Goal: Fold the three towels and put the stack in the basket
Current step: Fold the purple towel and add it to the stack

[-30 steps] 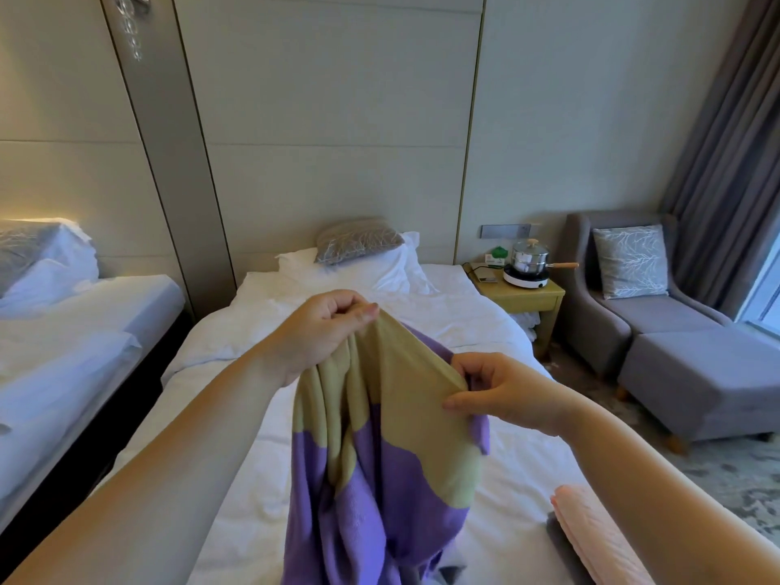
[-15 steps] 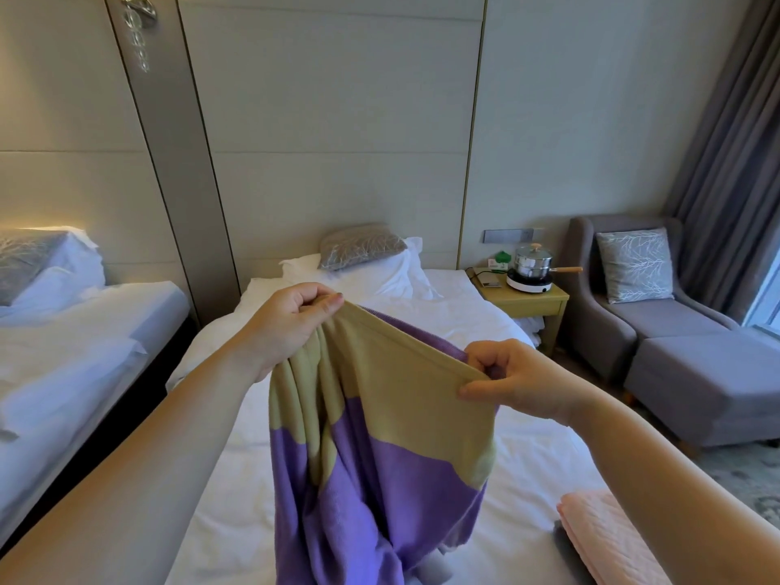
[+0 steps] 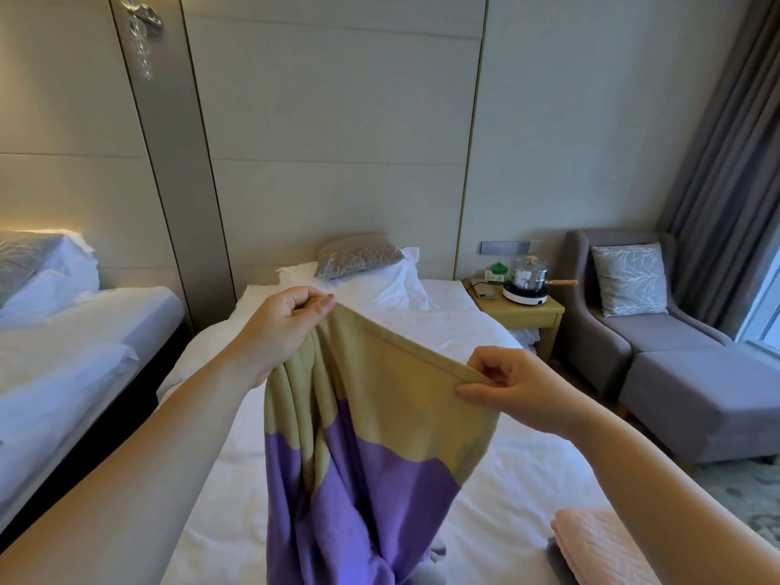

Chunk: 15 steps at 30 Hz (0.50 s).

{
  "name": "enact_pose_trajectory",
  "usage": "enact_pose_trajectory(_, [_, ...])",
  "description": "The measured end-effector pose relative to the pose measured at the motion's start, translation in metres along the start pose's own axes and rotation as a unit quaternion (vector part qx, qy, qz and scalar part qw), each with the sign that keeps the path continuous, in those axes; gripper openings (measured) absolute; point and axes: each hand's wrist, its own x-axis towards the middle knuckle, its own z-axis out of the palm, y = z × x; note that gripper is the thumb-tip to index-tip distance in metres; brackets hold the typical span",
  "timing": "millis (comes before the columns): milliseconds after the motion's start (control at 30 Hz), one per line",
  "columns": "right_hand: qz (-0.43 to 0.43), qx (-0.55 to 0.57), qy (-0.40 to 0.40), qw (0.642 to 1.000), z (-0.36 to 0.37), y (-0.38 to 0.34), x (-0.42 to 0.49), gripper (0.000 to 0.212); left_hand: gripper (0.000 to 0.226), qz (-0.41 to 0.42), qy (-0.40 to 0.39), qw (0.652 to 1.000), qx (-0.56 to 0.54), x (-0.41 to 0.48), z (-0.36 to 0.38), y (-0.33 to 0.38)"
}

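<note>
purple-and-tan towel (image 3: 371, 449) hangs over the bed (image 3: 477, 331), its top hem pinched by left hand (image 3: 280, 331) and right hand (image 3: 515, 384); pink towel (image 3: 591, 542) lies right of it.

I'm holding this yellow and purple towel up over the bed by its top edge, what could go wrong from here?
One: the yellow and purple towel hangs bunched below your left hand, so a fold made now would likely come out uneven. Two: your right hand has only a fingertip grip on the hem; a sharp shake might pull it free. Three: swinging the hanging cloth rightward could ruffle the pink textured towel lying on the white bed.
</note>
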Motion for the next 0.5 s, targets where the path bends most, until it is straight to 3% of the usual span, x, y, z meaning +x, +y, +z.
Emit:
enact_pose_trajectory(167, [-0.048,0.032,-0.006,0.998,0.027,-0.006,0.000,0.012,0.032,0.034,-0.048,0.998,-0.011,0.001,0.012,0.008])
enact_pose_trajectory(333, [-0.129,-0.060,-0.069,0.988,0.059,-0.006,0.005,0.011,0.032,0.013,-0.099,0.995,0.027,0.004,0.016,0.016])
enact_pose_trajectory(500, [-0.100,-0.077,-0.042,0.991,0.065,0.007,0.010,0.013,0.027,0.036,-0.158,0.986,0.040,-0.001,0.013,0.021])
